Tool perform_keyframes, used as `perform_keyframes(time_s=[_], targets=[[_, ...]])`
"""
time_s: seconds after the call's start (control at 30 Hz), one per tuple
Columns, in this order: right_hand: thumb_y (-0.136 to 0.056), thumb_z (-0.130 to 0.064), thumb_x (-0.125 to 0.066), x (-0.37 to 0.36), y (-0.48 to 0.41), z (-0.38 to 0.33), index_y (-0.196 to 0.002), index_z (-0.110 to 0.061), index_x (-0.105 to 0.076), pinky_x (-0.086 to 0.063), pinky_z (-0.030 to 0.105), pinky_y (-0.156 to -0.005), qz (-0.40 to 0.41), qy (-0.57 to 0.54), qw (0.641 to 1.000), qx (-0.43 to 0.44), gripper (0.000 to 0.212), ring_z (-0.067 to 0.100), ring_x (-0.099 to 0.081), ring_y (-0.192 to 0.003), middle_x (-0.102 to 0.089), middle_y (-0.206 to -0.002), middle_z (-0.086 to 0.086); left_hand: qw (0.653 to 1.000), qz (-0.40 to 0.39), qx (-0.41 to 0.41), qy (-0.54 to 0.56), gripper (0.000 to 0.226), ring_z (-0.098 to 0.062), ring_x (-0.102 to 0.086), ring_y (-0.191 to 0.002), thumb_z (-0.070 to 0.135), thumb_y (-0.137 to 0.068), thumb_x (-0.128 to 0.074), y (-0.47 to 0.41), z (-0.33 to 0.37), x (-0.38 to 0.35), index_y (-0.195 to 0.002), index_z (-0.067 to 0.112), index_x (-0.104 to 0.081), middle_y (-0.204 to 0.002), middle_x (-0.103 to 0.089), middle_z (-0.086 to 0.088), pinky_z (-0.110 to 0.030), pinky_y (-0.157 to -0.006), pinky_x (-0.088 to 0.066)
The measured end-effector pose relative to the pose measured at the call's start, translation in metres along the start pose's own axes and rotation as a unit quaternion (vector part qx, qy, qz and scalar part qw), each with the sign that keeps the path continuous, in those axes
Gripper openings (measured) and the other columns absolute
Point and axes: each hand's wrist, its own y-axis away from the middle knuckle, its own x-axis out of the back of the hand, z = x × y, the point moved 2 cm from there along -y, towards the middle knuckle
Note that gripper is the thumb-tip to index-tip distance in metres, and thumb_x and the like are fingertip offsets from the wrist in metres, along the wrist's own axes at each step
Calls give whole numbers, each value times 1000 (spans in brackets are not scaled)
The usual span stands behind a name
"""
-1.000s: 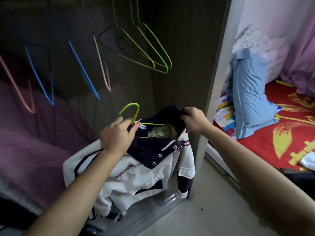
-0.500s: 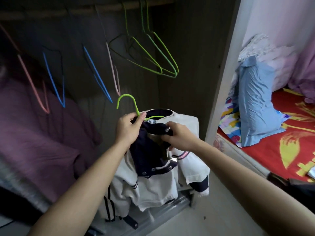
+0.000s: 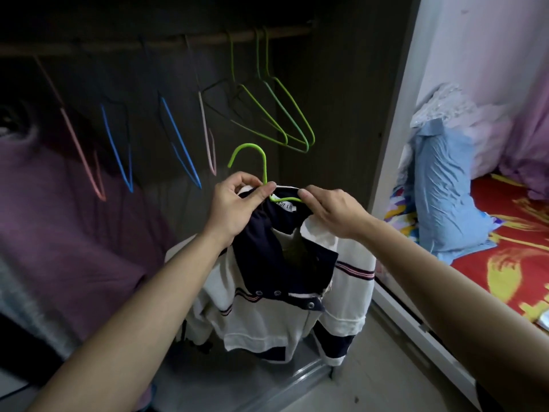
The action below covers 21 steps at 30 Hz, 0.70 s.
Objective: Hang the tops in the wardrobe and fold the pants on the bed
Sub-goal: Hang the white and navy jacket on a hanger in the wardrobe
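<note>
step in hand: hanging a top, judged near ready for the rail. the white and navy top point(image 3: 267, 292) sits at frame centre and droops toward 6 o'clock, in front of the open wardrobe point(image 3: 341, 114). a green wire hanger point(image 3: 252, 156) is threaded through its neck, with the hook standing free above the collar.

left hand point(image 3: 234, 209): thumb and forefinger pinched narrow on the hanger's neck, at the collar's 9 o'clock side. right hand point(image 3: 332, 212): fingertips closed on the collar edge at its 3 o'clock side, over the hanger wire. whether the hanger's shoulders are seated inside the garment cannot be told.

the rail point(image 3: 178, 43) runs across 12 o'clock. it carries empty green hangers point(image 3: 282, 120) just above the held hook, and blue hangers point(image 3: 181, 147) and pink hangers point(image 3: 77, 144) toward 10 o'clock. the bed point(image 3: 523, 221) with a blue pillow point(image 3: 439, 188) lies at 3 o'clock; no pants are in view.

next move, by judgement: square the collar, lift with the left hand, and land the hook on a bare stretch of rail without snagging the neighbouring hangers.
</note>
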Motion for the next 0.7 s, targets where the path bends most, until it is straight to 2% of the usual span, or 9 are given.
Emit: perform_keyframes(time_s=[0.07, 0.2, 0.3, 0.4, 0.47, 0.5, 0.57, 0.63, 0.7], targets=[[-100, -62, -30, 4, 0, -1, -93, -25, -55, -51, 49, -76, 7, -43, 999, -5, 45, 19, -62, -75, -63, -79, 0, 1000, 6, 10, 17, 27, -9, -67, -74, 44, -67, -87, -3, 6, 2, -76, 27, -68, -76, -71, 7, -26, -70, -56], [-99, -62, -37, 9, 3, -6, -133, -29, -48, -50, 32, -78, 93, 23, 990, 108, 49, 14, -58, -96, -50, -121, -5, 996, 22, 42, 69, 31, -9, -65, -79, 36, -62, -91, -13, 17, 13, -77, 24, -66, -81, -69, 3, -24, -78, -53], [-103, -49, -37, 14, 3, -8, -128, -19, -58, -51, 37, -63, 152, 134, 969, 143, 44, 24, -62, -86, -57, -113, 3, 992, 4, 64, 113, 35, -8, -66, -75, 29, -63, -87, -18, 24, 20, -85, 19, -63, -79, -69, 0, -18, -75, -51], [-105, -46, -35, 23, -1, -10, -114, -15, -60, -50, 38, -53, 204, 187, 953, 125, 40, 29, -65, -73, -63, -98, 2, 990, -20, 81, 110, 22, -7, -66, -70, 17, -78, -82, -24, 27, 21, -89, 15, -63, -73, -70, 1, -16, -70, -51], [-105, -47, -34, 27, -3, -12, -107, -14, -57, -49, 38, -50, 222, 187, 949, 122, 40, 29, -65, -69, -63, -94, 1, 996, -39, 73, 29, 13, 0, -62, -62, 21, -87, -75, -30, 31, 23, -87, 13, -64, -64, -68, 9, -12, -61, -48], [-105, -48, -33, 30, -3, -13, -106, -15, -57, -48, 37, -50, 225, 186, 949, 117, 41, 29, -65, -68, -63, -94, 1, 996, -52, 52, -58, 19, 3, -55, -55, 29, -91, -70, -35, 33, 26, -81, 14, -63, -56, -62, 14, -11, -56, -42], [-105, -50, -31, 36, -3, -14, -106, -17, -56, -45, 35, -50, 233, 195, 947, 100, 42, 29, -65, -68, -64, -95, -1, 966, -72, 17, -247, 48, -3, -39, -45, 50, -95, -57, -43, 34, 31, -59, 20, -50, -43, -39, 11, -23, -51, -31], [-105, -53, -29, 40, -2, -15, -104, -20, -57, -44, 33, -48, 244, 220, 940, 92, 43, 27, -65, -67, -65, -94, -4, 937, -72, 58, -338, 69, -11, -35, -44, 65, -93, -48, -48, 33, 36, -46, 17, -32, -43, -28, 8, -32, -54, -27], [-104, -54, -28, 39, 1, -17, -98, -20, -57, -41, 32, -46, 254, 239, 933, 86, 45, 26, -64, -65, -65, -88, -4, 922, -65, 111, -365, 76, -18, -44, -50, 71, -90, -44, -51, 30, 41, -42, 15, -29, -46, -35, 4, -33, -55, -30]])
